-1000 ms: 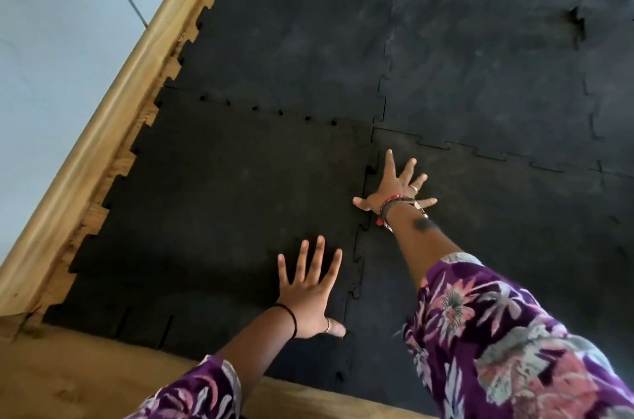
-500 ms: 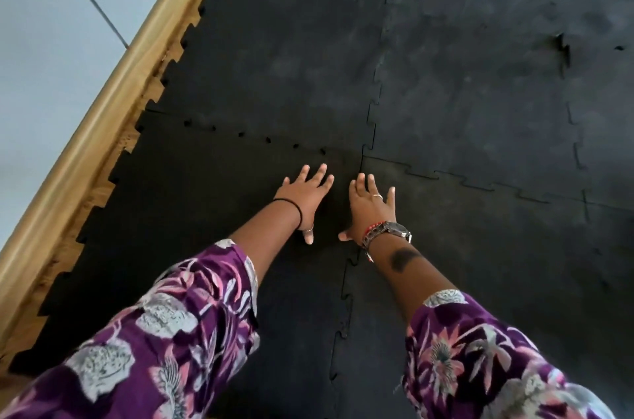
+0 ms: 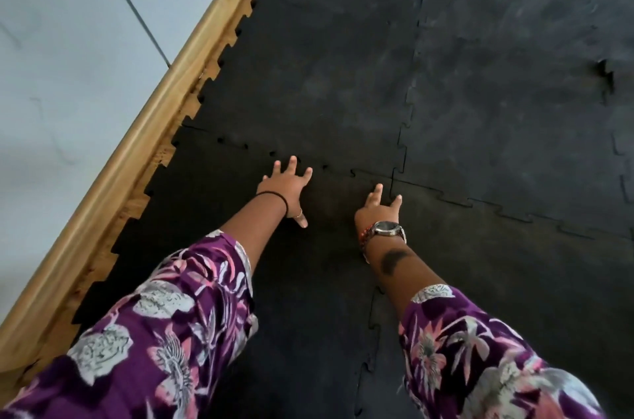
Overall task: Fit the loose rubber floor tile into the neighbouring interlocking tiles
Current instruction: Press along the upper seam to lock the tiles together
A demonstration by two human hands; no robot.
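Note:
The loose black rubber tile (image 3: 212, 212) lies at the lower left of the floor, under both of my arms. Its far edge meets a neighbouring tile (image 3: 322, 75) along a toothed seam (image 3: 260, 151) where small gaps still show. My left hand (image 3: 286, 190) lies flat on the loose tile just short of that seam, fingers spread. My right hand (image 3: 379, 209) presses flat near the tile's far right corner, where the seams of the tiles cross. A second neighbouring tile (image 3: 514, 281) borders it on the right along a jigsaw seam (image 3: 374, 326).
A wooden skirting board (image 3: 137, 137) runs diagonally along the left, with a pale wall (image 3: 68, 41) behind it. The tiles' teeth end a little short of it, leaving wood floor showing. A raised nick (image 3: 605, 73) marks a seam at the far right.
Both hands have slid forward towards the far seam. My left hand moved left and apart from the right, which now sits at the corner. The view has tilted forward.

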